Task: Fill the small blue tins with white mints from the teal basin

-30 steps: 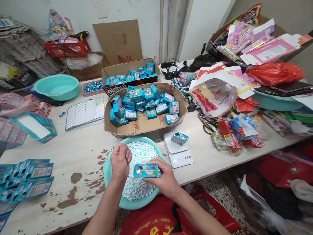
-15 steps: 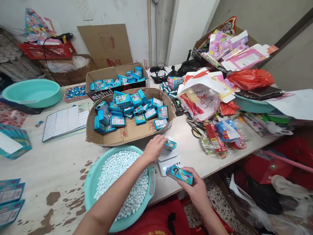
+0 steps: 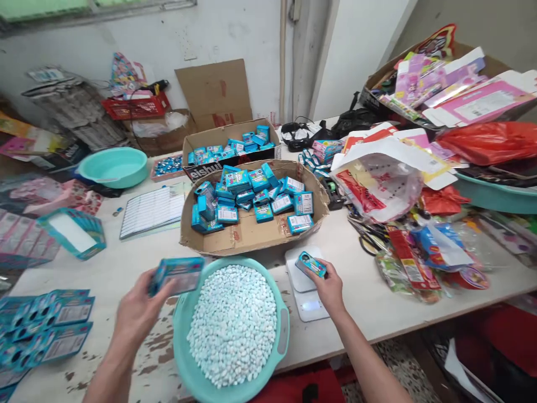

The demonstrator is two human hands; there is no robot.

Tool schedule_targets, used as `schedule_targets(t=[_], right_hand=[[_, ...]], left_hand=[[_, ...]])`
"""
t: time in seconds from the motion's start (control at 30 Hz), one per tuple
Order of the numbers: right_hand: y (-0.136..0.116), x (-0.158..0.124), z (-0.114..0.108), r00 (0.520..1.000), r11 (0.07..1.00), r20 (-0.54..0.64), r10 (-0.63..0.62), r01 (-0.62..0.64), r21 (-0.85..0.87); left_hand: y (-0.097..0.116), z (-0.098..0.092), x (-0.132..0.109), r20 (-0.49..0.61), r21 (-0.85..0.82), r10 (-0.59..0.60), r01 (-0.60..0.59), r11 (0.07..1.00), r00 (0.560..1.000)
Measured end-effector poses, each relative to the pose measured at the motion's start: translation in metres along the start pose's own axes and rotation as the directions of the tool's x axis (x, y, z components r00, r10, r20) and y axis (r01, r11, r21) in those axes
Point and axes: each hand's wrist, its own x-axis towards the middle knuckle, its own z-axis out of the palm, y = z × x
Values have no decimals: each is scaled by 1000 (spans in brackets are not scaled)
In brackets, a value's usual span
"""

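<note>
From my remote feed, I'd hold the small blue box [image 3: 311,265] level in my right hand's [image 3: 330,290] grasp at the scale [image 3: 309,309], steadying the blurred blue carton [image 3: 181,276] gripped by my left hand [image 3: 137,309].

Your one view comes from the camera on your head — it faces forward and down over the desk [image 3: 117,263]. It looks from above your forearms [image 3: 364,347], which enter from the bottom edge on either side of the teal basin [image 3: 181,330], close by and low in the middle. It reaches to the white wall [image 3: 235,33] at the top — wide enough to include speckled floor [image 3: 403,364] at lower right.
</note>
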Motion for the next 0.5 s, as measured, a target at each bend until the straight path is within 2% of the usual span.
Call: schedule_targets(t=[0.07,0.13,0.2,0.27,0.33,0.37,0.43,0.5], right_hand=[[3,-2,2,1000,1000,-17,1,-1,-26],[3,-9,-3,998,999,-63,7,-10,-39],[2,-18,-14,992,999,-120,25,-30,-41],[-1,-26,-29,985,997,-167,43,-52,-52],[-5,-32,-45,972,994,-232,42,-63,-84],[-7,-33,-53,962,992,-271,32,-64,-110],[-10,-35,-65,944,985,-331,-6,-51,-164],[-12,-35,-72,938,980,-341,-63,-7,-201]], left_hand=[[-57,-2,14,-105,210,-208,226,951,973],[-104,11,26,-91,300,-337,348,888,937],[-136,28,34,-39,310,-447,437,844,893],[-148,41,37,-41,296,-507,495,817,861],[-138,45,42,-149,279,-445,469,838,883],[-124,45,47,-217,268,-350,400,876,912],[-82,47,66,-316,243,-71,153,958,946],[-26,54,97,-314,187,190,-135,973,930]])
